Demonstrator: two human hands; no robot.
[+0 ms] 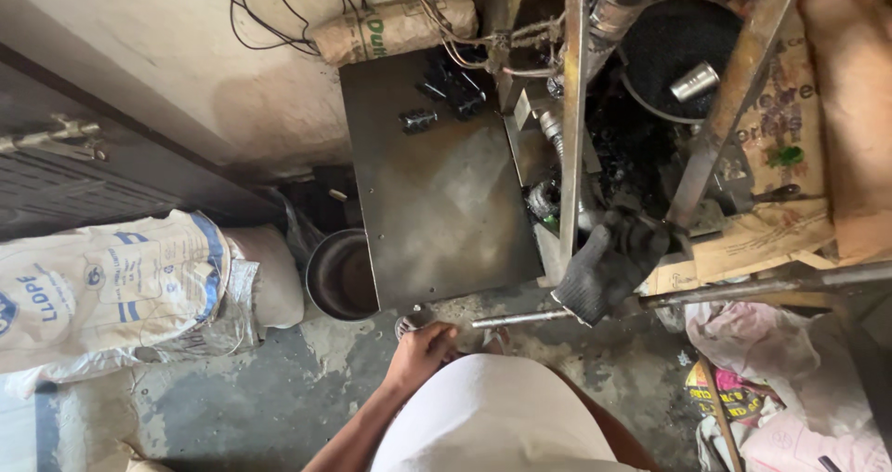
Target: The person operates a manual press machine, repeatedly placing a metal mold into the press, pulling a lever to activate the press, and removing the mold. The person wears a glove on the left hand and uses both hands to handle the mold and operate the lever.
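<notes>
My right hand [609, 266] wears a dark knit glove and is closed around a long grey metal rod [743, 289] that runs from the floor in front of me off to the right edge. The gloved hand sits beside an upright metal frame bar [573, 110] of a greasy machine. My left hand [423, 347] is bare, low in the middle, with its fingers curled next to a small round grey piece [409, 324] on the concrete floor. Whether it grips that piece is hidden. My white garment [492, 416] fills the bottom centre.
A flat dark steel plate [437, 193] covers the machine's left side. A round metal pot [339, 275] stands at its lower left corner. Printed sacks [102, 286] lie at left. A steel cup [694, 81] rests in a black tub [669, 49]. Cardboard [790, 119] and pink bags [771, 360] crowd the right.
</notes>
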